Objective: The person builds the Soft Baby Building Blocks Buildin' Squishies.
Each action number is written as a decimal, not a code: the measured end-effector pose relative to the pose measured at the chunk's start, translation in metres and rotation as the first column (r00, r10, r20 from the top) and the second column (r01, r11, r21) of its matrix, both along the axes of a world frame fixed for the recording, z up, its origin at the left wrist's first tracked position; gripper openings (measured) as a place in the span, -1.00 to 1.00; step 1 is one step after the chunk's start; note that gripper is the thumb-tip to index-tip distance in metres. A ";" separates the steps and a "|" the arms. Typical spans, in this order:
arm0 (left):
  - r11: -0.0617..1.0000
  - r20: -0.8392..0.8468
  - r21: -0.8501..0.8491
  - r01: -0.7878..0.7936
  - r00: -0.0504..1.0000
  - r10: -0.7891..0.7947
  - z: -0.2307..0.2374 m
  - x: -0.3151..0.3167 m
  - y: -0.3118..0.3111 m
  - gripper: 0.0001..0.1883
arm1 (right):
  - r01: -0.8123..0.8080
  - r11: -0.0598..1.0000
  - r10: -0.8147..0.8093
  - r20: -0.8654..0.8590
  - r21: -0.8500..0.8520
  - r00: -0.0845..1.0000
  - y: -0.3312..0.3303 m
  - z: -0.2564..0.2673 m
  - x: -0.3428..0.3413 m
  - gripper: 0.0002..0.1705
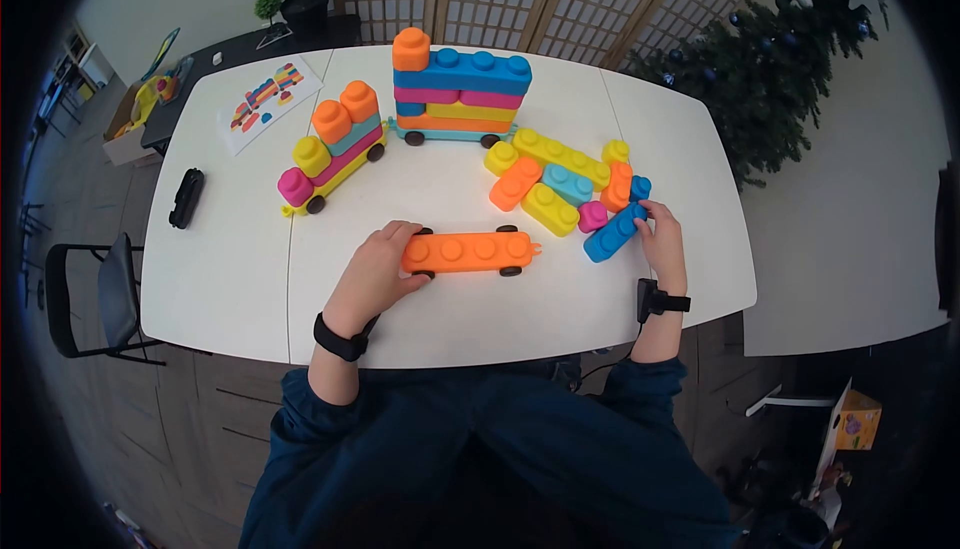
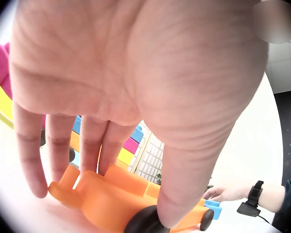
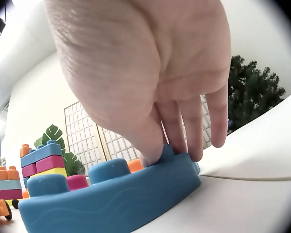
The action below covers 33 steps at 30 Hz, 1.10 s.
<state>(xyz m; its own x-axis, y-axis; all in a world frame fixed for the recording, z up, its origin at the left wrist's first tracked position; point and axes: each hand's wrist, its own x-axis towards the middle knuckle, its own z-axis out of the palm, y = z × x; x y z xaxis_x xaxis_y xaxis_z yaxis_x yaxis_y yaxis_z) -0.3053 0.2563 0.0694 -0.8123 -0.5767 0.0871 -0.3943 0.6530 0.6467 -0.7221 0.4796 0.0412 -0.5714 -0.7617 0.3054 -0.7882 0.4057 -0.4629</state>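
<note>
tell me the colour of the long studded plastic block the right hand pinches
The block is blue, clearest in the right wrist view.

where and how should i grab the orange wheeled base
Probably best at the middle of the orange wheeled base, from above, thumb and fingers pinching its long sides: it stands on its wheels, which sit toward the ends, leaving the middle free.

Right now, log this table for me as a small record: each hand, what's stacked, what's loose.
Left hand: grips one end of orange wheeled base
Right hand: pinches end stud of long blue block
Stacked: taller wheeled stack, shorter wheeled stack
Loose blocks: yellow, orange, blue, pink; behind and right of the base
Picture sheet: beside shorter stack
</note>
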 end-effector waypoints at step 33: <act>0.995 -0.215 0.102 -0.002 0.976 0.024 0.010 0.012 -0.001 -0.45 | -0.429 0.875 0.480 0.305 -0.223 0.822 -0.089 0.017 0.192 -0.54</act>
<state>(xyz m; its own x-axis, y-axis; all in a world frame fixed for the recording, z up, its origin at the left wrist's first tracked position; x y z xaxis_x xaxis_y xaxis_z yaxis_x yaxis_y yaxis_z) -0.2936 0.2557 0.0793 -0.7732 -0.6017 0.2004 -0.2462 0.5760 0.7794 -0.5304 0.3901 0.0587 -0.2574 -0.9253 0.2784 -0.6490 -0.0479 -0.7592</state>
